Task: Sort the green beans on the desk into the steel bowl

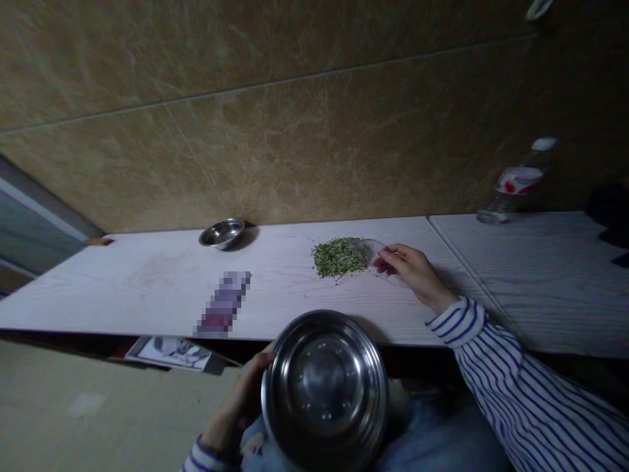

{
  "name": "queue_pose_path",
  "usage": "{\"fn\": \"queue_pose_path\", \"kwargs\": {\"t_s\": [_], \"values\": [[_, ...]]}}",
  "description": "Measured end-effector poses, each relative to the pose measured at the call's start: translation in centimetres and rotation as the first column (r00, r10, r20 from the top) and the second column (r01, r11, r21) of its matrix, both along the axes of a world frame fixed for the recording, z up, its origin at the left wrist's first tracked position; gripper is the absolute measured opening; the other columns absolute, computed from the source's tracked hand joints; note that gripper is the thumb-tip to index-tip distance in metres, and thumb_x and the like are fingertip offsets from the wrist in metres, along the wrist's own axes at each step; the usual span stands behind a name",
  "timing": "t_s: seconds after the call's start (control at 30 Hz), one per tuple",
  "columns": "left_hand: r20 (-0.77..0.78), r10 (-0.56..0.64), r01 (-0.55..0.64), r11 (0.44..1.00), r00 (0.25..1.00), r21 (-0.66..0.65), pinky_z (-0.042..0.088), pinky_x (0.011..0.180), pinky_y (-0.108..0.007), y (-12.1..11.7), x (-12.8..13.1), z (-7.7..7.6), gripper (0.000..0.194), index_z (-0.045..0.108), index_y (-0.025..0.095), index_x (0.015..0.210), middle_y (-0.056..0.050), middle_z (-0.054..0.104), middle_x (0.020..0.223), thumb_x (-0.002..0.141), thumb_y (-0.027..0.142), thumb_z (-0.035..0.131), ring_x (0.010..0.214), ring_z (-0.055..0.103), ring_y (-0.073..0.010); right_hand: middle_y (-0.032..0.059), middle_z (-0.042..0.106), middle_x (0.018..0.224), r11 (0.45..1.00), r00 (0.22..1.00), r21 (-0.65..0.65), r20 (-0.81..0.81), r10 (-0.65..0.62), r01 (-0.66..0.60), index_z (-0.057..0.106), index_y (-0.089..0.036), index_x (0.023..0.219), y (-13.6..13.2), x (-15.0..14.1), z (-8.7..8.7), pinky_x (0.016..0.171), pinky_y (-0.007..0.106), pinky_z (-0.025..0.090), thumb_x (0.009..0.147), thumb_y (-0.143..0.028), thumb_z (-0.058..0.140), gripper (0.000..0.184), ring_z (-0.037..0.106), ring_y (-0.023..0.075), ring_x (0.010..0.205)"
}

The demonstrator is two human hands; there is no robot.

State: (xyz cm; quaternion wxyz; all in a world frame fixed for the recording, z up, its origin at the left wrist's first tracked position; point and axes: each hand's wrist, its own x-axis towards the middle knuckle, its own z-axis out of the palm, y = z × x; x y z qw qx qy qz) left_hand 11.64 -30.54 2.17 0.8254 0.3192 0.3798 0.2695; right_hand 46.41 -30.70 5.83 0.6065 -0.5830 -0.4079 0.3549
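A steel bowl [324, 392] in my left hand [240, 401], a clear piece [372, 244] in my right hand [411, 269]

At the left, a box-like holder with printed paper [170, 354] sticks out beneath the near edge of the white, wood-grained desk [132, 278]. Above it, near that edge, lies a pixelated oblong item [225, 305], too obscured to identify. A small metal bowl [222, 234] sits beyond it, close to the tiled wall [304, 144]. My left hand grips the left rim of the steel bowl, thumb along the edge; I cannot see all the fingers. I hold this bowl just off the near edge of the desk, above my lap, its mouth turned up towards me. Farther off, about mid-desk, small green grains [339, 257] lie in a loose heap, a few strayed around it. At the heap's right side, my right hand pinches the thin, see-through piece between thumb and fingers; its full shape is hard to make out. Right of a seam [474, 278] in the desk, a clear bottle [515, 182] with a white cap stands at the far side. At the far right edge is something dark [609, 213], too dim to tell.
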Motion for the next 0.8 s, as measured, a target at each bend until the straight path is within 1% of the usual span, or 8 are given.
{"fn": "queue_pose_path", "kwargs": {"t_s": [0.1, 0.23, 0.33, 0.43, 0.5, 0.6, 0.7, 0.8], "values": [[0.068, 0.038, -0.035, 0.999, 0.997, -0.04, 0.052, 0.084, -0.037, 0.6, 0.1, 0.0, 0.036, 0.074, 0.016, 0.108, -0.008, 0.078, 0.093, 0.075, 0.029, 0.068, 0.096, 0.07, -0.0306, 0.0047, 0.072, 0.079, 0.999, 0.999, -0.045, 0.03, -0.021, 0.023, 0.065, -0.018, 0.08, 0.8, 0.3, 0.2, 0.062, 0.024, 0.046, 0.068, -0.058, 0.074, 0.043, 0.063, 0.013, 0.068], [0.063, 0.027, -0.024, 0.999, 0.998, -0.048, 0.049, 0.093, -0.038, 0.6, -0.2, -0.8, 0.046, 0.068, 0.016, 0.122, -0.009, 0.078, 0.102, 0.077, 0.029, 0.067, 0.102, 0.069, -0.0308, 0.0055, 0.072, 0.079, 0.997, 0.996, -0.075, 0.085, -0.03, 0.037, 0.065, -0.018, 0.08, 0.4, 0.3, 0.4, 0.061, 0.024, 0.046, 0.067, -0.059, 0.074, 0.044, 0.064, 0.0133, 0.068], [0.086, -0.009, 0.009, 1.0, 0.996, -0.002, 0.049, 0.094, -0.039, -0.3, -0.6, -1.8, 0.049, 0.064, 0.02, 0.128, -0.007, 0.077, 0.107, 0.08, 0.029, 0.064, 0.105, 0.068, -0.0304, 0.0063, 0.073, 0.08, 0.995, 0.99, -0.086, 0.136, -0.031, 0.043, 0.065, -0.018, 0.08, -0.1, 0.5, 0.1, 0.06, 0.023, 0.047, 0.068, -0.058, 0.074, 0.043, 0.064, 0.0134, 0.069], [0.143, -0.03, 0.025, 0.999, 0.989, 0.041, 0.048, 0.096, -0.04, -1.9, -1.1, -2.9, 0.05, 0.062, 0.021, 0.132, -0.008, 0.075, 0.113, 0.082, 0.03, 0.062, 0.108, 0.066, -0.0311, 0.0064, 0.073, 0.081, 0.994, 0.985, -0.084, 0.167, -0.049, 0.064, 0.064, -0.018, 0.082, -0.5, 0.8, -0.3, 0.059, 0.022, 0.046, 0.069, -0.057, 0.074, 0.042, 0.065, 0.0133, 0.069], [0.149, -0.043, 0.036, 0.998, 0.988, 0.053, 0.045, 0.099, -0.04, -3.1, -1.3, -3.4, 0.049, 0.063, 0.02, 0.13, -0.01, 0.074, 0.116, 0.082, 0.028, 0.063, 0.11, 0.066, -0.0309, 0.0068, 0.073, 0.081, 0.995, 0.982, -0.075, 0.182, -0.058, 0.073, 0.063, -0.018, 0.083, -0.8, 1.0, -0.4, 0.059, 0.022, 0.047, 0.071, -0.057, 0.073, 0.042, 0.065, 0.0133, 0.069], [0.128, -0.05, 0.048, 0.999, 0.99, 0.025, 0.044, 0.1, -0.042, -4.4, -1.3, -4.1, 0.045, 0.066, 0.019, 0.126, -0.01, 0.074, 0.115, 0.081, 0.027, 0.064, 0.109, 0.066, -0.0312, 0.0073, 0.073, 0.082, 0.995, 0.976, -0.051, 0.205, -0.072, 0.084, 0.063, -0.018, 0.084, -1.2, 1.1, -0.3, 0.059, 0.022, 0.047, 0.073, -0.056, 0.071, 0.04, 0.065, 0.0133, 0.07], [0.129, 0.003, 0.002, 0.999, 0.992, -0.035, 0.045, 0.098, -0.044, -4.8, -0.9, -4.8, 0.047, 0.067, 0.019, 0.124, -0.01, 0.076, 0.109, 0.078, 0.027, 0.066, 0.106, 0.067, -0.0322, 0.0077, 0.073, 0.08, 0.995, 0.968, -0.031, 0.237, -0.083, 0.093, 0.064, -0.017, 0.082, -1.3, 1.5, -0.4, 0.058, 0.022, 0.047, 0.074, -0.055, 0.07, 0.04, 0.065, 0.0132, 0.067], [0.131, 0.005, 0.003, 0.998, 0.991, -0.059, 0.047, 0.096, -0.043, -4.7, -0.4, -5.7, 0.043, 0.07, 0.018, 0.12, -0.009, 0.076, 0.109, 0.078, 0.026, 0.066, 0.108, 0.066, -0.0327, 0.0079, 0.072, 0.077, 0.994, 0.957, -0.021, 0.275, -0.095, 0.105, 0.064, -0.017, 0.081, -1.2, 2.2, -0.9, 0.058, 0.024, 0.048, 0.074, -0.056, 0.07, 0.04, 0.064, 0.0137, 0.065]]}}
